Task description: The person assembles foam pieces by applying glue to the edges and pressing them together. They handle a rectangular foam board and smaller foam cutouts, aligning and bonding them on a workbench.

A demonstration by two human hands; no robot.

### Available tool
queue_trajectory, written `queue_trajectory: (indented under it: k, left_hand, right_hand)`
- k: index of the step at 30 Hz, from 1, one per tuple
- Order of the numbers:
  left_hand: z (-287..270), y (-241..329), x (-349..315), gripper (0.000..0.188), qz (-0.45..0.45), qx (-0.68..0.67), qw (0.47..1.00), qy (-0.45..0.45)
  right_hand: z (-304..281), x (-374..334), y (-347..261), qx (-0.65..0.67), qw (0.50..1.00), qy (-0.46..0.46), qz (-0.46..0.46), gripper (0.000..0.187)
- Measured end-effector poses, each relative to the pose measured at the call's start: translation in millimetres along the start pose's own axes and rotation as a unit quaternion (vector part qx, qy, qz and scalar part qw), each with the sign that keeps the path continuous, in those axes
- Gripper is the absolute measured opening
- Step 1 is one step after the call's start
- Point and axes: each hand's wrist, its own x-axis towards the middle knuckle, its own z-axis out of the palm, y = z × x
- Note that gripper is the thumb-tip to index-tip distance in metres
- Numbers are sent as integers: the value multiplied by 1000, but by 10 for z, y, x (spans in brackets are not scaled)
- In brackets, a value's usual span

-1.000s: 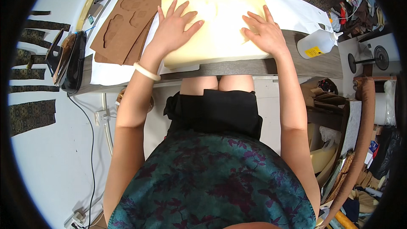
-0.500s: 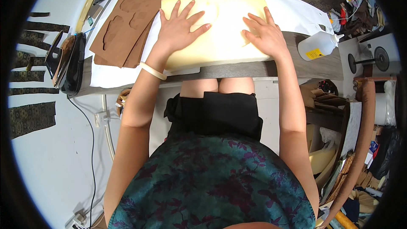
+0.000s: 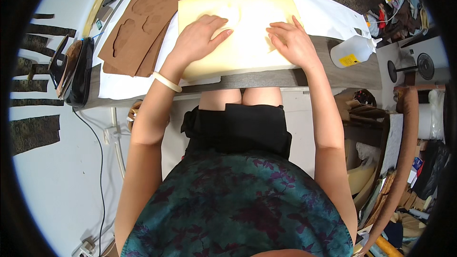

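A pale yellow foam sheet (image 3: pixel 247 52) lies on the white-covered table (image 3: pixel 328 16) in front of me. My left hand (image 3: pixel 200 40) lies flat on its left half, fingers pointing right toward a shaped cut-out piece (image 3: pixel 233 14) in the sheet. My right hand (image 3: pixel 291 43) presses flat on the right half, fingers spread. A pale bangle (image 3: pixel 166 82) circles my left wrist. Neither hand grips anything.
Brown sheets with shoe-sole cut-outs (image 3: pixel 138 31) lie left of the foam. A black iron (image 3: pixel 76 69) sits at the table's left end with a cord hanging. A white plastic bottle (image 3: pixel 354 51) stands at right. Dark patterned fabric strips (image 3: pixel 33 131) lie on the floor; clutter fills the right side.
My left hand has slid right and down across the foam toward the middle; my right hand has shifted slightly left. The two hands are now closer together.
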Motion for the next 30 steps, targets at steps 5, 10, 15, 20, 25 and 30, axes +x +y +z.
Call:
queue_trajectory:
  k: [5, 10, 15, 20, 25, 30]
  left_hand:
    - [-61, 46, 39, 49, -9, -16, 999, -51]
    - [57, -81, -44, 54, 27, 9, 999, 21]
    - [23, -79, -19, 53, 45, -8, 999, -14]
    - [-44, -16, -83, 61, -8, -7, 999, -45]
    - [-26, -11, -68, 61, -11, 0, 999, -46]
    - [-3, -12, -66, 61, -11, -3, 999, -35]
  right_hand:
    - [-67, 29, -39, 13, 999, -44, 5, 40]
    - [21, -11, -62, 16, 995, 89, -34, 36]
    - [-107, -6, -91, 27, 999, -6, -21, 30]
    - [-107, 5, -149, 39, 999, -2, -27, 29]
    - [-105, 9, -118, 31, 999, -5, -21, 29]
    - [-95, 9, -100, 29, 999, -6, -22, 29]
